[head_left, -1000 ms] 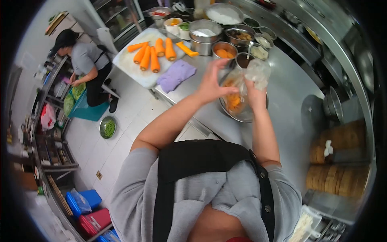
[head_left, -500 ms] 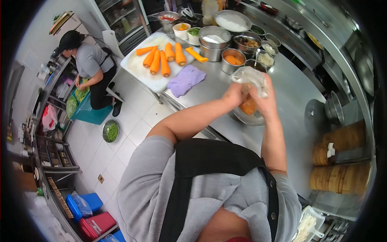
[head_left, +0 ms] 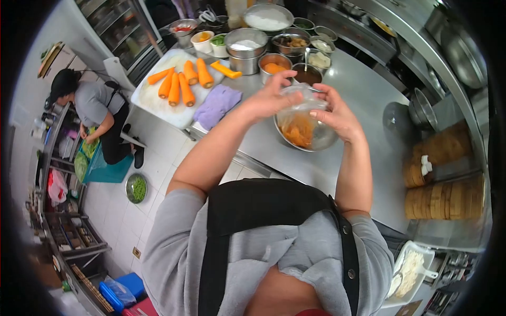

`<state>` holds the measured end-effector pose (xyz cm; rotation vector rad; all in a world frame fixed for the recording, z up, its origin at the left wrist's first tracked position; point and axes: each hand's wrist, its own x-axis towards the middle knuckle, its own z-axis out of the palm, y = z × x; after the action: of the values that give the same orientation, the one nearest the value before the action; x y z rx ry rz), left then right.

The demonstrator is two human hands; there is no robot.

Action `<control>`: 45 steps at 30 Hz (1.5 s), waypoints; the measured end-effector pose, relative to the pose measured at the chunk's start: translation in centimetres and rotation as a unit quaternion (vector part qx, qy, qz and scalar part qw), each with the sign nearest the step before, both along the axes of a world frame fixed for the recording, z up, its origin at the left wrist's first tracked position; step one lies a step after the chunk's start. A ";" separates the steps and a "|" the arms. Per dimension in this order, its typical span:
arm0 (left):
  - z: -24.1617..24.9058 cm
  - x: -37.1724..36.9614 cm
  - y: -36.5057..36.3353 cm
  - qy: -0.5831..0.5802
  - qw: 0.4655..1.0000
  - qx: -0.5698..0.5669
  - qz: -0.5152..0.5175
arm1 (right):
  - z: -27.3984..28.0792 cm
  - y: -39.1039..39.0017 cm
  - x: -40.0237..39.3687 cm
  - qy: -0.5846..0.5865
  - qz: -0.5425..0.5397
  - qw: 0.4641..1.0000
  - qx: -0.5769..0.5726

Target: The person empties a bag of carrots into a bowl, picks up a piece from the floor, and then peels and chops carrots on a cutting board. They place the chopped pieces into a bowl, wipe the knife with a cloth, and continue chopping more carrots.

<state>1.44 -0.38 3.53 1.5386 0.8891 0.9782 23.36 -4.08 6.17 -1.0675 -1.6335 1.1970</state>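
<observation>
A clear plastic bag (head_left: 296,108) with soft orange food (head_left: 297,131) in its lower part stands in a steel bowl (head_left: 326,138). My left hand (head_left: 268,99) is at the bag's upper left side, fingers bent and thumb against the plastic. On the other side my right hand (head_left: 340,117) has the bag's upper edge between thumb and fingers. Just behind the bag are a pot of dark sauce (head_left: 307,77) with a spoon handle (head_left: 307,59) and a steel pot of orange food (head_left: 274,68).
Carrots (head_left: 184,89) and a white cutting board (head_left: 150,104) lie left, beside a purple cloth (head_left: 217,107). Several containers of ingredients line the back, including a bowl of white powder (head_left: 269,18). Bamboo steamers (head_left: 444,204) are stacked right. A co-worker (head_left: 100,105) sits left, handling greens.
The bag has come down lower into the bowl and its bunched top is spread wider. My hands have moved apart. The camera view has shifted.
</observation>
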 end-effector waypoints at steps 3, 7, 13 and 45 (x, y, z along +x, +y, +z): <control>0.2 -0.3 -0.3 -0.012 0.995 -0.098 -0.014 | -1.0 0.5 0.0 0.006 0.015 0.999 -0.041; -2.0 -0.1 -0.8 0.187 0.982 0.003 0.026 | -1.1 -0.6 -1.5 -0.418 -0.105 0.900 0.065; -4.4 -1.6 -0.8 -0.092 0.961 -0.230 0.121 | -5.4 0.4 0.2 0.052 -0.118 0.957 -0.259; -4.2 0.8 -1.8 0.359 0.848 0.354 0.164 | -9.0 0.8 0.1 -0.053 -0.198 0.979 -0.011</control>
<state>2.20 -2.14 -0.65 2.5422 1.4458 1.0358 23.51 -3.29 -2.82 -1.4133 -1.4003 0.9071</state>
